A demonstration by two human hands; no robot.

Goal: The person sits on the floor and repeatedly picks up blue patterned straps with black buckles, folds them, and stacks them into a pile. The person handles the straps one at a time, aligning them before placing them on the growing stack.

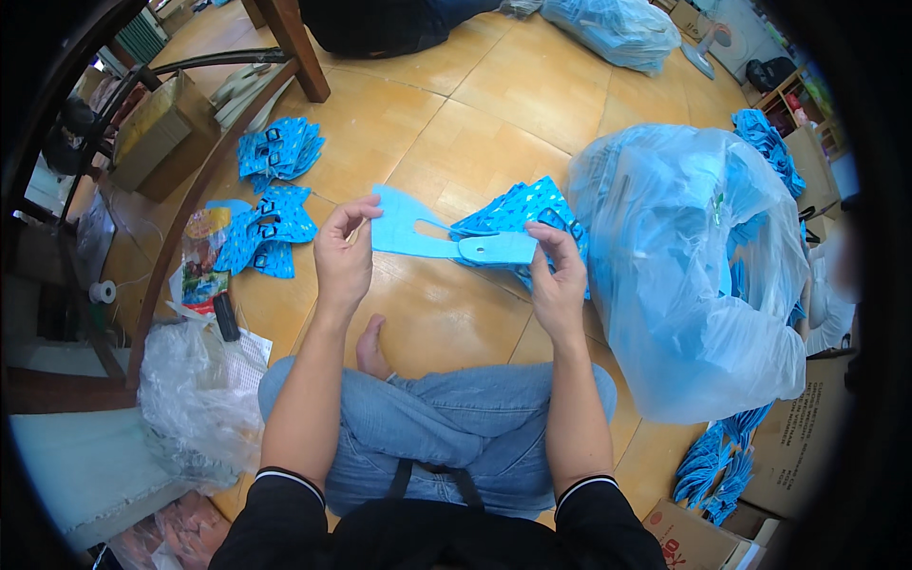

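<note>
Both my hands hold up a flat light-blue piece (408, 243), stretched level above the floor in front of my crossed legs. It has a wide end, a curved notch and a narrower rounded tab with a small hole. My left hand (344, 249) pinches the wide end between thumb and fingers. At the other end, my right hand (559, 275) grips the narrow strip. Behind it, partly covered by the piece and my right hand, lies a fanned stack of blue patterned fabric pieces (518, 207); dark fittings show at its right side.
Two stacks of blue patterned pieces with black buckles (275, 152) lie at left, beside a curved wooden chair frame (180, 228). A large clear plastic bag (655, 313) of blue pieces stands close at right. Cardboard boxes (803, 437) and more blue bundles (708, 465) sit lower right.
</note>
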